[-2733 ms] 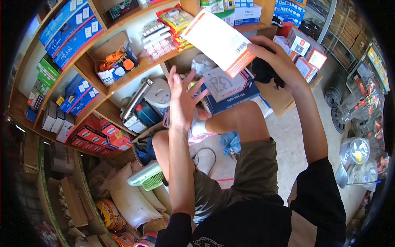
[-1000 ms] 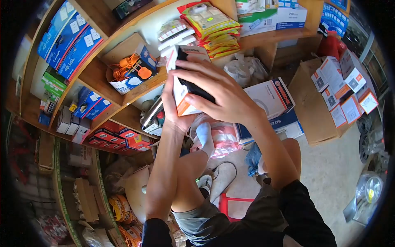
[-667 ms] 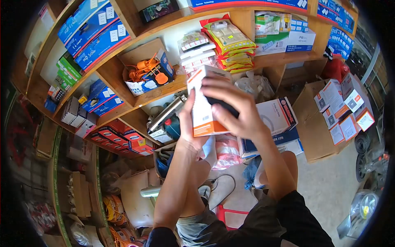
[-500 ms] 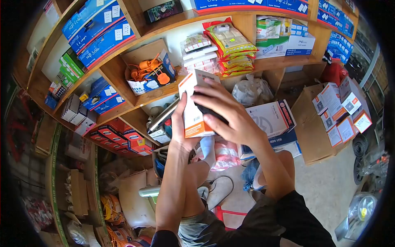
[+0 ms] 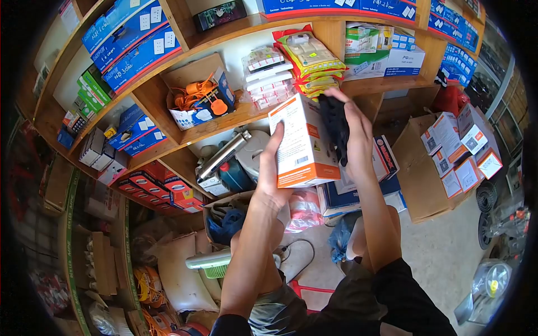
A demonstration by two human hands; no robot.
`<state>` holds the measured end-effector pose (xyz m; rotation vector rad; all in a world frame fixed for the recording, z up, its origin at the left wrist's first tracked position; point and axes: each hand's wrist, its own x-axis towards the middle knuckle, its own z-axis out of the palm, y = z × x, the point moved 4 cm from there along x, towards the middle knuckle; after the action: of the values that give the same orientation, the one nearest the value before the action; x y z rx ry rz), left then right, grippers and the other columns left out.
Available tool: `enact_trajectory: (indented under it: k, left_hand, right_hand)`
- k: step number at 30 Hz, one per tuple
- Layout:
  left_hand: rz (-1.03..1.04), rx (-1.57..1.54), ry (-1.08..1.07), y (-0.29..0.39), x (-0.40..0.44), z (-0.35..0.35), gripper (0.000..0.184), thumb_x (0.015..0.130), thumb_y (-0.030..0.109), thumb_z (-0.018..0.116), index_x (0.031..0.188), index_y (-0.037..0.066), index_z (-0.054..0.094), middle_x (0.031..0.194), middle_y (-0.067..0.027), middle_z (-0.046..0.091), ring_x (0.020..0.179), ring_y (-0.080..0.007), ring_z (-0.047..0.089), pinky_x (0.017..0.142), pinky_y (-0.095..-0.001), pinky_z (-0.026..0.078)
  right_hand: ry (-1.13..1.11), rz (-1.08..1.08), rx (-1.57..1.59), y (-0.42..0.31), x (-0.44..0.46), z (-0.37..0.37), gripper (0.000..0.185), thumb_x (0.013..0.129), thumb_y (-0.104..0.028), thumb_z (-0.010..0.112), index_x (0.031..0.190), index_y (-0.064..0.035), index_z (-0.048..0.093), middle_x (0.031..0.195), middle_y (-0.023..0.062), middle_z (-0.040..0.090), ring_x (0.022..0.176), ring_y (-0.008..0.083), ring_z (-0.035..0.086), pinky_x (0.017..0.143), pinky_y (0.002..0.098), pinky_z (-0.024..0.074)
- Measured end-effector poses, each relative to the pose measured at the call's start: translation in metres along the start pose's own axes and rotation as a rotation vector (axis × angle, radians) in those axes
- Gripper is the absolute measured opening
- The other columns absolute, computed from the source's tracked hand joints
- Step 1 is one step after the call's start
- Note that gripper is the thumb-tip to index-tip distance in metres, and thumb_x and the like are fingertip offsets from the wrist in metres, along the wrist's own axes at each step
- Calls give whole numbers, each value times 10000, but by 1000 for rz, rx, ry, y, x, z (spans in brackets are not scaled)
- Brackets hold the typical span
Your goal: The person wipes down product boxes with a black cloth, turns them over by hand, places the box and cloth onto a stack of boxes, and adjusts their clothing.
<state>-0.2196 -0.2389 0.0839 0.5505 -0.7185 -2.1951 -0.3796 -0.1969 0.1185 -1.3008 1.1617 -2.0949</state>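
My left hand [image 5: 273, 173] is wrapped round the lower left side of a white and orange box [image 5: 297, 147], its thumb on the printed face. The box stands upright in front of the shelves. A crumpled black cloth [image 5: 335, 126] lies in my right hand [image 5: 358, 131], between the palm and the right side of the box. The fingers of that hand point upward, behind the cloth. Whether the cloth touches the box cannot be told.
Wooden shelves [image 5: 235, 113] hold blue boxes [image 5: 140, 47], yellow-red packets [image 5: 311, 53] and orange cords [image 5: 196, 95]. At right, an open carton [image 5: 417, 179] bears several white and orange boxes [image 5: 468, 175]. Below are a green fan [image 5: 213, 262] and a red stool [image 5: 311, 288].
My right hand has moved right, off the box front, taking the black cloth with it. The box has turned and shifted right in my left hand, showing more of its printed sides.
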Motion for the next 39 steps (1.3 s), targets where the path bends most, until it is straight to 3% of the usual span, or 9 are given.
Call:
enact_trajectory:
  k: [6, 13, 17, 18, 20, 28, 31, 35, 39]
  left_hand:
    - [-8, -73, -45, -8, 5, 8, 462, 1012, 474, 559, 1261, 92, 633, 1116, -73, 727, 980, -211, 707, 909, -401, 554]
    - [19, -39, -59, -17, 14, 8, 527, 1010, 495, 544, 1312, 68, 607, 1170, -102, 717, 1014, -245, 708, 936, -422, 550]
    - [22, -65, -7, -20, 13, 11, 529, 1016, 496, 535, 1331, 76, 600, 1216, -102, 704, 1050, -267, 694, 975, -458, 525]
    - [25, -79, -12, -20, 14, 10, 532, 1011, 504, 538, 1334, 85, 599, 1224, -97, 700, 1065, -272, 687, 989, -476, 511]
    - [31, -105, -27, -18, 16, 9, 539, 1002, 520, 544, 1340, 104, 598, 1239, -86, 691, 1095, -281, 672, 1015, -513, 482]
    - [-12, -125, -44, -21, 16, 15, 603, 982, 564, 558, 1397, 127, 566, 1292, -89, 662, 1143, -287, 643, 1024, -536, 464]
    - [13, -101, 1, -21, 14, 16, 586, 979, 567, 563, 1374, 134, 579, 1277, -83, 668, 1130, -281, 649, 1009, -527, 475]
    - [16, -56, 51, -25, 15, 15, 567, 975, 557, 576, 1336, 120, 594, 1236, -76, 686, 1086, -267, 670, 996, -500, 490]
    - [21, 110, 41, -32, 15, 23, 589, 939, 536, 661, 1319, 92, 597, 1138, -74, 701, 1032, -236, 682, 965, -433, 514]
  right_hand:
    - [-298, -91, -212, -15, -17, 16, 611, 928, -180, 737, 1467, -17, 500, 1393, 182, 583, 1286, 237, 552, 1101, 359, 406]
    - [-28, -207, -715, -4, -15, -13, 345, 916, -176, 741, 1252, -102, 708, 1224, 176, 598, 1126, 249, 592, 986, 350, 452]
    - [-58, 58, -116, 0, -12, -16, 374, 928, -139, 719, 1288, -48, 668, 1085, 124, 693, 1000, 162, 654, 895, 294, 498]
    - [-80, 190, -87, -10, -12, -18, 393, 968, -105, 650, 1355, -39, 621, 1231, 90, 669, 1141, 145, 628, 998, 270, 465]
    - [71, 315, 252, -1, -7, -26, 355, 971, -150, 662, 1302, -24, 648, 1179, 77, 703, 1047, 133, 669, 924, 269, 512]
    - [251, 704, 758, 19, -7, -51, 346, 1005, -242, 613, 1271, -24, 654, 1287, 104, 695, 1143, 224, 687, 1022, 377, 532]
    - [417, 699, 840, 29, -3, -69, 330, 1001, -205, 591, 1279, -35, 643, 1158, 97, 729, 1064, 244, 703, 971, 380, 548]
    - [414, 553, 533, 49, 2, -99, 438, 927, -85, 544, 1357, -39, 612, 1304, 112, 657, 1190, 238, 634, 1059, 355, 469]
    - [13, 212, 30, -2, -1, -56, 620, 898, -51, 501, 1515, -8, 452, 1514, 125, 511, 1398, 192, 454, 1167, 294, 301]
